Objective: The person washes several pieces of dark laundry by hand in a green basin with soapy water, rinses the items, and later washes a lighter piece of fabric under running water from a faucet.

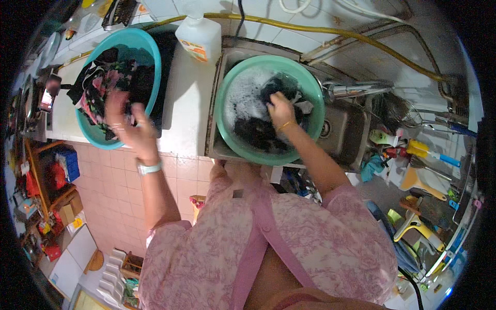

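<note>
Right hand (282, 110) gripping black cloth (275, 85), left hand (133, 129) near floral cloth (107, 81)

I look through one camera, the left one of two that sit on the person's head. It points down, past the pink shirt (330, 232), which looks big because it is so close. The left hand (132, 128) and right hand (283, 111) are farther off, in the upper half. I see into the left tub (154, 62) and right tub (316, 119) from above. The wall (279, 37) is up top, and the floor (113, 194) is at the left. My view is wide and round, with black corners, and straight things bend near its edge.
</note>
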Available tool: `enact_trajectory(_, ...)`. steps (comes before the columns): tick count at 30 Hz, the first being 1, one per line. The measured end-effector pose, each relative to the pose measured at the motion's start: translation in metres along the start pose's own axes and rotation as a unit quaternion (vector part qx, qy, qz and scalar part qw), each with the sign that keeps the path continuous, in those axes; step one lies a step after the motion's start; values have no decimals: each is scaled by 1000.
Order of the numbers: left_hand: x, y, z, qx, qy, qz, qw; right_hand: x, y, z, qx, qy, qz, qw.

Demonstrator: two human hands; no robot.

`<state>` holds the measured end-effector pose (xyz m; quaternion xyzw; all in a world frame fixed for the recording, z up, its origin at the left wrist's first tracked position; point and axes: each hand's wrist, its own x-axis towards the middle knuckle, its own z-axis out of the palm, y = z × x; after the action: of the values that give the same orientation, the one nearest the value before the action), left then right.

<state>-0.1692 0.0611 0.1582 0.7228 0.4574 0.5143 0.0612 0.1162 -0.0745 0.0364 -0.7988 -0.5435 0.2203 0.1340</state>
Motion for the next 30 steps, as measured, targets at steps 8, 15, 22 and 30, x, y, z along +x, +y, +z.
enact_trajectory(8,-128,55,112,-135,-451,-42,881,-57,-39,13,88,-24,-201,975)
enact_trajectory(15,-160,60,153,89,-551,-12,830,-25,30,-9,-104,69,-2,992)
enact_trajectory(22,-185,24,196,73,-630,-99,767,-4,68,20,-195,18,28,980)
enact_trajectory(30,-219,-34,229,44,-607,-180,773,46,91,40,-69,-8,152,986)
